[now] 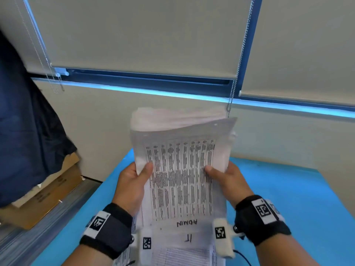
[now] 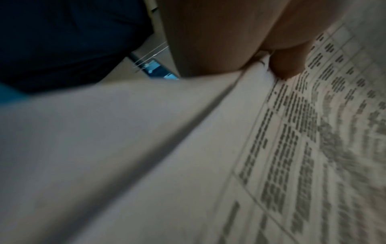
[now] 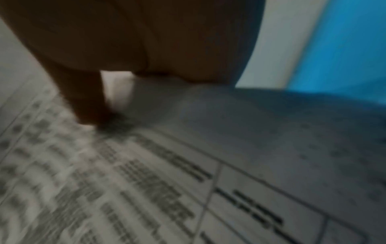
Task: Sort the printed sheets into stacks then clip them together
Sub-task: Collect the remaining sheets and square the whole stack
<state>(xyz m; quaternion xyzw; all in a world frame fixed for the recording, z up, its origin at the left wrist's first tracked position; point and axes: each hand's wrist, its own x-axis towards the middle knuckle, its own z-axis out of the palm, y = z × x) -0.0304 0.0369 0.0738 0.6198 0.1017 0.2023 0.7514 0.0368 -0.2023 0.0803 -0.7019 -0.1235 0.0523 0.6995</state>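
A thick bundle of printed sheets (image 1: 180, 169) is held up above the blue table (image 1: 297, 198); its top sheet carries a table of text and the handwritten word ADMIN near the bottom edge. My left hand (image 1: 134, 181) grips the bundle's left edge with the thumb on top. My right hand (image 1: 226, 179) grips the right edge the same way. In both wrist views a thumb presses on the printed sheets (image 2: 303, 148) (image 3: 125, 189); the other fingers are hidden behind the paper. Below the bundle lies a sheet marked IT (image 1: 189, 238) on further printed pages.
A wall with closed roller blinds (image 1: 144, 35) and bead chains stands behind the table. A dark blue garment (image 1: 25, 131) hangs at the left over cardboard boxes (image 1: 48, 194) on the floor. The table's right side shows bare blue surface.
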